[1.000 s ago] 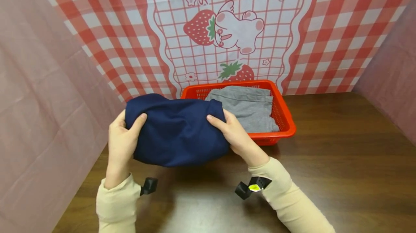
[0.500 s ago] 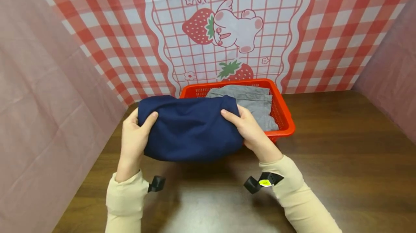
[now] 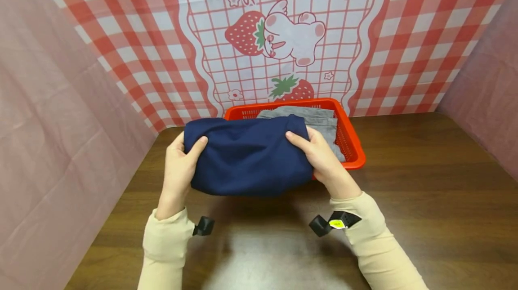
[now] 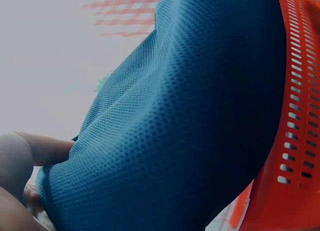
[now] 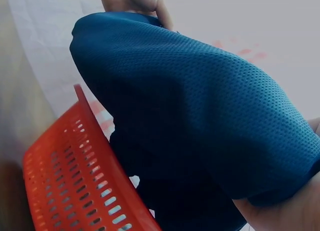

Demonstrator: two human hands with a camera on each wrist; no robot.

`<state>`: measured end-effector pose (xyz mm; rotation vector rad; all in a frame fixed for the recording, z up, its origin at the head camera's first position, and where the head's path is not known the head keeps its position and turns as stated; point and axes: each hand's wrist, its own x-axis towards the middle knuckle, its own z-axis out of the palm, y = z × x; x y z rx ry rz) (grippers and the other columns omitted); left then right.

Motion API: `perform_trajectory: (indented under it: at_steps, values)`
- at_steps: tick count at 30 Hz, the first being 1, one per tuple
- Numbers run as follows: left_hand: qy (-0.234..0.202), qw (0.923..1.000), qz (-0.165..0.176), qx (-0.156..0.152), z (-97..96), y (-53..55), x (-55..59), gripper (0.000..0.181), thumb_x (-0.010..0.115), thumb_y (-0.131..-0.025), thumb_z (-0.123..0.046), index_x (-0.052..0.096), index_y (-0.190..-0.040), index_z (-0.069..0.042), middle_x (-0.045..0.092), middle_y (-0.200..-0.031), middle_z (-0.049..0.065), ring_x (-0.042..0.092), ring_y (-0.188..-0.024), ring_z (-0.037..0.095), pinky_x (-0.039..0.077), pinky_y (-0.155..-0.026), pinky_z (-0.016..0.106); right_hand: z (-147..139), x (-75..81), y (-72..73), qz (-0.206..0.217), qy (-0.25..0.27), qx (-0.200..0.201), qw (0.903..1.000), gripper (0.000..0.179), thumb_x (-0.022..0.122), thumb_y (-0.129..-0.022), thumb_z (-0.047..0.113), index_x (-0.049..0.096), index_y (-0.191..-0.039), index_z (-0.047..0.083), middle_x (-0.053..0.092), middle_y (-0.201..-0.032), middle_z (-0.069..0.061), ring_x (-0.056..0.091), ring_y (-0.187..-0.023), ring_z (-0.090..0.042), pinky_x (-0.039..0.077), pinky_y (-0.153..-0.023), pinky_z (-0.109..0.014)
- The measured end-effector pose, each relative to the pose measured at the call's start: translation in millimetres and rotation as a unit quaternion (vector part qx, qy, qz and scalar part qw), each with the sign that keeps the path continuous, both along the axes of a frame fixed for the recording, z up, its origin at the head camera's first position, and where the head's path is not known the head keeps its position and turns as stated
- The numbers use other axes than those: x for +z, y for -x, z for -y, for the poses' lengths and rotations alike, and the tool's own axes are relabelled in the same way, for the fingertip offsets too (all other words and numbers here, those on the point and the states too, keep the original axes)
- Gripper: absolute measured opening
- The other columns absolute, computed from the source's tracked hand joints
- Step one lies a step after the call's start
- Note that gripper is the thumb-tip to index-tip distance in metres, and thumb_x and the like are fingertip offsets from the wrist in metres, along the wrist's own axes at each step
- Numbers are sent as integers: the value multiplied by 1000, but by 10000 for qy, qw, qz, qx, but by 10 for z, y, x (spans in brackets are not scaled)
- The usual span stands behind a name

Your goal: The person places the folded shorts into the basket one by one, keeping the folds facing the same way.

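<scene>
A folded navy garment (image 3: pixel 251 159) of mesh-textured cloth is held up over the table, spread between both hands; its exact kind cannot be told. My left hand (image 3: pixel 178 175) pinches its left edge, thumb on the near face and fingers behind. At the right edge my right hand (image 3: pixel 328 164) grips it the same way, thumb on top. Behind and partly hidden by the cloth stands a red plastic basket (image 3: pixel 354 144), with a folded grey garment (image 3: pixel 323 123) lying in it. The right wrist view shows the navy cloth (image 5: pixel 200 91) beside the basket's slotted wall (image 5: pixel 75 176).
The brown wooden table (image 3: pixel 417 182) extends to both sides of the basket. A red-and-white checked strawberry-print cloth (image 3: pixel 291 38) hangs right behind the basket. Pink cloth walls (image 3: pixel 52 137) enclose the left and right sides.
Both hands have carried the navy garment to the right and slightly up, so it covers more of the basket and the grey garment. The grips stay the same.
</scene>
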<state>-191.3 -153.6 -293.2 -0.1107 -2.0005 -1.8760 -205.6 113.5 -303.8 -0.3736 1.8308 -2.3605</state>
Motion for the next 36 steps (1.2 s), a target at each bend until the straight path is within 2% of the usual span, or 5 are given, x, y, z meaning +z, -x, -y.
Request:
perform_trajectory:
  at_steps: [11, 17, 23, 30, 36]
  values:
    - [-50, 9998, -88, -195, -83, 80, -31, 26, 64, -84, -13, 61, -107, -1, 64, -87, -5, 62, -75, 9, 50, -70, 22, -64, 10, 32, -5, -125, -235, 9996, 21, 50, -93, 19, 53, -111, 9, 65, -90, 6, 63, -73, -10, 52, -70, -25]
    - [-131, 9991, -219, -340, -150, 169, -46, 28, 63, -85, -12, 59, -110, 0, 64, -93, -2, 61, -79, 10, 49, -74, 23, -110, 17, 69, 12, -201, -383, 9991, 28, 52, -92, 21, 50, -115, 7, 64, -90, 6, 63, -74, -9, 52, -70, -25]
    - [-131, 9987, -307, -386, -214, 246, -75, 27, 61, -86, -10, 59, -111, 1, 63, -97, 2, 60, -82, 8, 48, -78, 23, -151, 11, 103, 68, -107, -409, 9991, 23, 52, -92, 21, 51, -112, 10, 65, -88, 6, 63, -71, -9, 53, -67, -25]
    - [-299, 9965, -393, -677, -289, 327, -83, 30, 59, -87, -9, 56, -115, 0, 62, -104, 8, 61, -85, 9, 48, -82, 25, -220, 12, 116, 95, 119, -435, 9989, 23, 53, -92, 21, 51, -113, 12, 64, -91, 5, 64, -72, -9, 53, -67, -25]
    - [-304, 9956, -361, -811, -335, 379, -88, 31, 59, -87, -9, 56, -116, 0, 61, -105, 10, 61, -85, 10, 48, -81, 25, -266, 10, 126, 24, -19, -539, 9985, 31, 54, -91, 24, 49, -118, 10, 63, -96, 4, 63, -77, -9, 52, -72, -23]
